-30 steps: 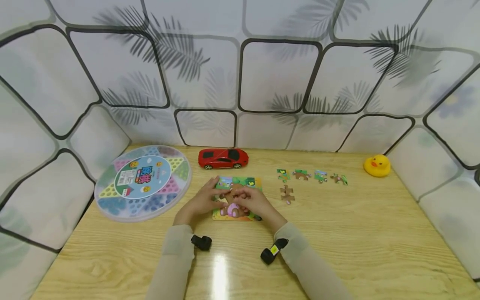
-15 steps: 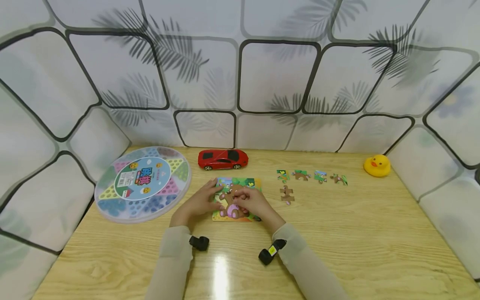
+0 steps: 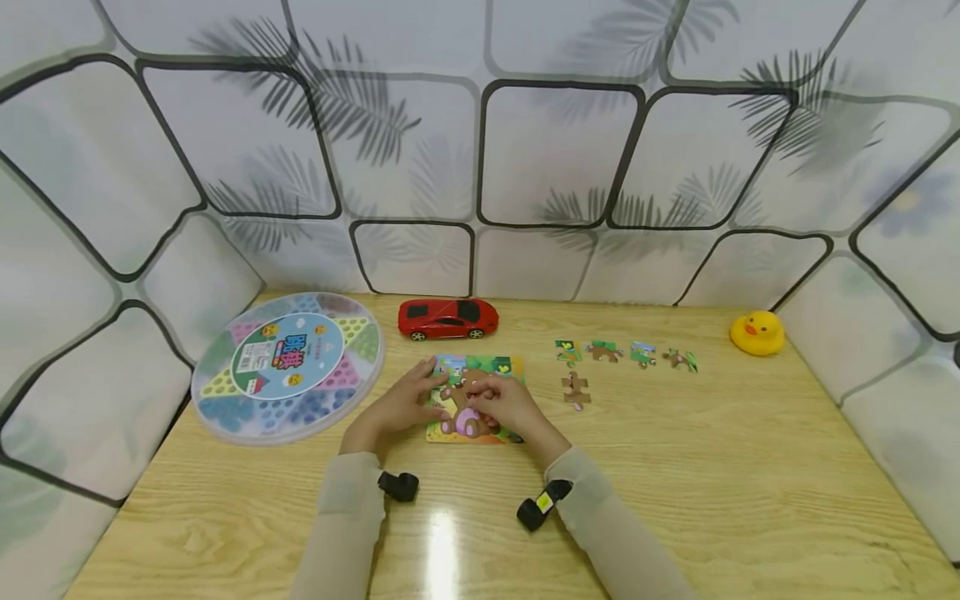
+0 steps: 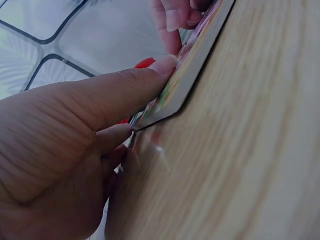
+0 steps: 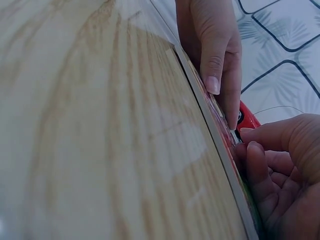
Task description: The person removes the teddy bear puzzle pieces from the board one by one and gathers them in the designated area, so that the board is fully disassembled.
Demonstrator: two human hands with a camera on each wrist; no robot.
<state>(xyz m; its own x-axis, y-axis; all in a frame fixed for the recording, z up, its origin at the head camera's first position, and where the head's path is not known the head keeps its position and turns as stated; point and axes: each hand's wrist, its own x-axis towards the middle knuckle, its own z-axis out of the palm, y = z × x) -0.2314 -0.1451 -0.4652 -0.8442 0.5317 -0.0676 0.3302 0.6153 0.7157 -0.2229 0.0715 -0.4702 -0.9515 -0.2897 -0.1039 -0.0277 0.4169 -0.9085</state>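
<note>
A jigsaw puzzle board (image 3: pixel 467 423) with a brown bear picture lies on the table in the head view. My left hand (image 3: pixel 400 405) rests on its left side, with the thumb (image 4: pixel 145 75) laid over the top near the edge and the other fingers along the side. My right hand (image 3: pixel 516 406) is over the board's right half. In the right wrist view its thumb and curled fingers (image 5: pixel 256 152) pinch a jigsaw puzzle piece at the board's surface; the fingertips hide most of it. Several loose pieces, one of them a brown piece (image 3: pixel 575 390), lie to the right.
A round Chinese checkers set (image 3: pixel 288 367) is at the left. A red toy car (image 3: pixel 447 319) stands behind the board. At the far right sits a yellow rubber duck (image 3: pixel 757 333). Patterned fabric walls (image 3: pixel 558 150) border the wooden table (image 3: pixel 712 475) at the back and sides.
My left hand has slid slightly left, uncovering more of the bear on the board. My right hand stays in nearly the same place. The loose pieces have not moved.
</note>
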